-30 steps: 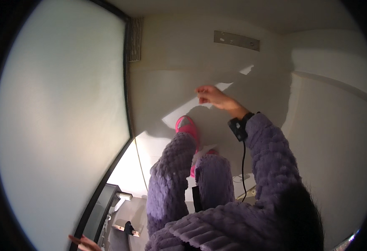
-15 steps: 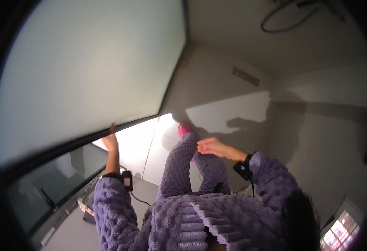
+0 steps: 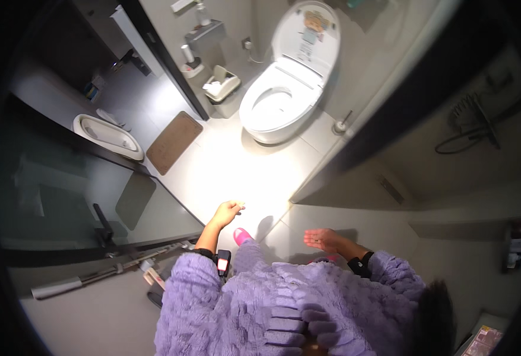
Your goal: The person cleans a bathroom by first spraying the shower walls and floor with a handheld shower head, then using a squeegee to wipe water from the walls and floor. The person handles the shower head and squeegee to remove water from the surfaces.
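Observation:
In the middle of the view my left hand (image 3: pixel 227 212) hovers over the bright tiled floor. Its fingers are loosely bent and slightly apart, with nothing visible in them. My right hand (image 3: pixel 323 240) is held out to the right, fingers stretched, palm partly turned up and bare. Neither hand touches anything. Below them shows a pink shoe (image 3: pixel 242 236) on my foot. A white toilet (image 3: pixel 264 128) with its lid raised stands ahead. Left of my left hand is a dark-framed glass panel (image 3: pixel 153 196).
A lidded bin (image 3: pixel 227 104) stands left of the toilet, near a brown mat (image 3: pixel 174 142) and a pale basin (image 3: pixel 107 137). A toilet brush (image 3: pixel 339 126) sits at the toilet's right. A dark-edged partition (image 3: pixel 385 118) rises at the right, with a shower hose (image 3: pixel 456 141) beyond.
My left hand has let go of the frosted panel's dark edge. That panel no longer covers the upper left, and the toilet and bin now show. My right hand stays stretched out.

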{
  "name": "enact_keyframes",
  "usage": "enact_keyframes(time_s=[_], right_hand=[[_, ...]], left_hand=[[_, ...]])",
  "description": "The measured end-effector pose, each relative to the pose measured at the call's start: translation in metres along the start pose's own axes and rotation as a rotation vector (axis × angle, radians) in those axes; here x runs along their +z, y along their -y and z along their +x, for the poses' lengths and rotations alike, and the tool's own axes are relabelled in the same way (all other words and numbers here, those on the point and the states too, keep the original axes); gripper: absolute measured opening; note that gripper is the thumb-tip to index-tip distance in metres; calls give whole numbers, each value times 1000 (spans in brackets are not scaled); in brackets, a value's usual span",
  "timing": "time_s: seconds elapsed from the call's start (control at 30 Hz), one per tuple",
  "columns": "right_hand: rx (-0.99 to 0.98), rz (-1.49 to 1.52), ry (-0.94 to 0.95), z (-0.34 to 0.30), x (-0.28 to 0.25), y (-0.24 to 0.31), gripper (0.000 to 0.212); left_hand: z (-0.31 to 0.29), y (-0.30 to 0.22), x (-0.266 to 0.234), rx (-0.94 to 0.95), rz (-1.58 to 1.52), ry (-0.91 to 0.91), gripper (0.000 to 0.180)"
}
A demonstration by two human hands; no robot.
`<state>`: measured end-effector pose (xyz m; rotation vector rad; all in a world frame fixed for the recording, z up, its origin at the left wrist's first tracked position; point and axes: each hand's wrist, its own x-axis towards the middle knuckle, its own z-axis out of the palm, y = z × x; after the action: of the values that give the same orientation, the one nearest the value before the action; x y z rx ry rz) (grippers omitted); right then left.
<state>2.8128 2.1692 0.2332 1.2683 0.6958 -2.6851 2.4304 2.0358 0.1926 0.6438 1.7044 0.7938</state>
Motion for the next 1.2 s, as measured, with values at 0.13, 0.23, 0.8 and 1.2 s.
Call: enact_keyframes(time_s=[0.13, 0.23, 0.8, 1.2], right_hand=[[-67, -154, 17, 88, 110, 24, 37], [-133, -55, 46, 135, 166, 55, 31], [-219, 296, -155, 387, 227, 322, 30], [-294, 273, -423, 627, 143, 601, 34]], left_hand=[[-39, 33, -123, -48, -308, -389, 21], [-56, 27, -170, -95, -559, -560, 23], [-13, -4, -313, -145, -794, -677, 24], [102, -83, -369, -373, -870, -762, 22]])
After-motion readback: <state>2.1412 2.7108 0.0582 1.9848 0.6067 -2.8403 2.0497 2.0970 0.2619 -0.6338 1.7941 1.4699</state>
